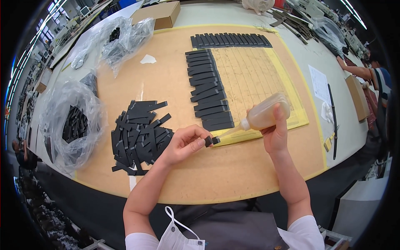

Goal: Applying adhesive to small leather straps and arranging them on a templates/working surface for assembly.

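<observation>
Between the thumb and fingers of my left hand (186, 143) is a small black strip (211, 141), seen nearly end-on. My right hand (276, 132) grips a squeeze bottle (268, 112) of cloudy pale liquid, tilted with its thin nozzle (230, 132) pointing left. The nozzle tip is at or very close to the strip's end; I cannot tell if they touch. Beyond my hands, a column of black strips (207, 89) lies along the left side of a yellow-edged board (250, 71), and a row of strips (231, 40) runs along its far side.
A loose heap of black strips (139, 135) lies left of my left hand. Clear plastic bags (93, 125) holding more strips stand at the left. A cardboard box (160, 16) is at the back. On the right are a paper sheet (319, 83), a black rod (333, 121) and another person's arm (356, 71).
</observation>
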{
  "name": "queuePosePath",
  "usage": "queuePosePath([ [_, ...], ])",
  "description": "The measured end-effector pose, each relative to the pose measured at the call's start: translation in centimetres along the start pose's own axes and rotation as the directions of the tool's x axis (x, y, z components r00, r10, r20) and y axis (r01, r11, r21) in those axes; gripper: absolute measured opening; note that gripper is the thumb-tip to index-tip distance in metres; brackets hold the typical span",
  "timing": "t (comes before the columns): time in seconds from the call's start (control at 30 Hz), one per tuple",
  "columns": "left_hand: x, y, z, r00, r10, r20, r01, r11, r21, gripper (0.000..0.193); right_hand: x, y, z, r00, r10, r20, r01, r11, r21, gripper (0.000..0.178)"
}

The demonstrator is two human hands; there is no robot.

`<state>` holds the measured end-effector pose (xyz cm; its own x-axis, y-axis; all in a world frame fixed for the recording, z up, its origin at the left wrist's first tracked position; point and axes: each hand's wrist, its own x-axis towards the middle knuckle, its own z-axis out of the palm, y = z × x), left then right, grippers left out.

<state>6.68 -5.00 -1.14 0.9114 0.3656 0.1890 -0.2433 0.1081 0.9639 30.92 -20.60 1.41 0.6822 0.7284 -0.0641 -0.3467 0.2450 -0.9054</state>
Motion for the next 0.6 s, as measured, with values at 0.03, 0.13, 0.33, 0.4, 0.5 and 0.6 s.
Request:
queuePosePath([
  [0.03, 0.04, -0.01, 0.0, 1.0, 0.012, 0.003, -0.012, 1.0, -0.003, 0.017, 0.08, 0.13, -0.44, 1.0, 0.017, 0.015, -0.017, 1.0, -0.025, 0.079],
  [0.13, 0.13, 0.26, 0.12, 0.999, 0.036, -0.002, -0.036, 0.999, 0.013, 0.017, 0.12, 0.07, -0.75, 0.999, 0.033, 0.036, -0.031, 0.998, -0.062, 0.081],
  [0.33, -0.04, -0.01, -0.04, 1.0, 0.018, 0.004, -0.018, 1.0, -0.008, 0.017, 0.05, -0.06, -0.29, 0.999, 0.014, 0.032, -0.014, 1.0, -0.007, 0.082],
  [0.4, -0.02, 0.01, -0.03, 1.0, 0.012, 0.003, -0.012, 1.0, -0.015, 0.017, 0.07, 0.0, -0.3, 1.0, 0.01, 0.016, -0.009, 1.0, -0.008, 0.082],
  [0.5, -0.02, 0.29, 0.15, 1.0, -0.017, -0.008, 0.017, 1.0, -0.006, 0.015, 0.17, 0.09, -0.42, 1.0, 0.004, 0.019, -0.004, 1.0, -0.017, 0.082],
  [0.6, -0.09, 0.17, 0.01, 1.0, -0.021, -0.007, 0.021, 1.0, -0.004, 0.015, 0.03, -0.03, -0.11, 1.0, 0.007, 0.029, -0.006, 1.0, -0.019, 0.082],
])
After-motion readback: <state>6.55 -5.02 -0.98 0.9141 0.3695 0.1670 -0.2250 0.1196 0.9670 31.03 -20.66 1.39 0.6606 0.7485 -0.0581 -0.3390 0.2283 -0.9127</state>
